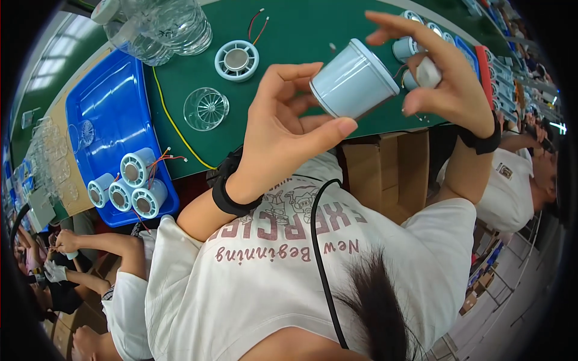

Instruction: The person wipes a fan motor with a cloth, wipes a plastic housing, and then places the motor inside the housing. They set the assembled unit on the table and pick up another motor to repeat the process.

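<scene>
The pale-blue cup (355, 81), upper centre of the frame, is clamped in the grip of the left hand (284, 123), the right hand (453, 78) spread beside it; probably light, stiff and slick, it best suits holding round its wall.

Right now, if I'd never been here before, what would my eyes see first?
Probably the shiny pale-blue plastic cup, tilted in the person's left hand above the dark-green tabletop. Then the bright-blue plastic tray on the left, with four round pale-blue plastic parts bunched at its near end.
</scene>
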Tool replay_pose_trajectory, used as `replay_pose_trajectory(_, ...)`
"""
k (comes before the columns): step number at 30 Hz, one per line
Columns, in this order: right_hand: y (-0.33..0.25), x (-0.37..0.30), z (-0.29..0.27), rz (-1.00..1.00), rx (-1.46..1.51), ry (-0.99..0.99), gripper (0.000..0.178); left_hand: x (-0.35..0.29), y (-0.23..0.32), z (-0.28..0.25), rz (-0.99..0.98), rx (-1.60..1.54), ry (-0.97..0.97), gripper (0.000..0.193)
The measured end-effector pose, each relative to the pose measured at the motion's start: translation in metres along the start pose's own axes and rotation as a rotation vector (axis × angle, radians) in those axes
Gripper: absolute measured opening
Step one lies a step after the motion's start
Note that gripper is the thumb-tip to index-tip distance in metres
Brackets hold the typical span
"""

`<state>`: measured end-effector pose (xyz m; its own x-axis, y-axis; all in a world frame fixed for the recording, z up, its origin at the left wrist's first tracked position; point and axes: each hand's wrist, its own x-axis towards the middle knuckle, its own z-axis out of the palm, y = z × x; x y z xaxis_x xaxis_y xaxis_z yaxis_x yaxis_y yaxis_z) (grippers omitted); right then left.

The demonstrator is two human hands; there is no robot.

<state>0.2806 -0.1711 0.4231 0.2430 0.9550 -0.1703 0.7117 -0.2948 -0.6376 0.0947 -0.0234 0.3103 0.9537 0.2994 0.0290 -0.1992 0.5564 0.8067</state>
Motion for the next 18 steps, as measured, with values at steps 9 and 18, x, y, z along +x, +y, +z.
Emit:
replay_pose_trajectory(9,-0.01,-0.009,0.015,0.148,0.184,-0.102,0.087,-0.003,-0.013,-0.012,0.558,0.681,-0.003,0.059)
replay_pose_trajectory(18,-0.008,0.007,0.03,-0.016,0.082,0.02,0.073,0.002,-0.017,-0.014,0.895,0.801,0.017,0.05)
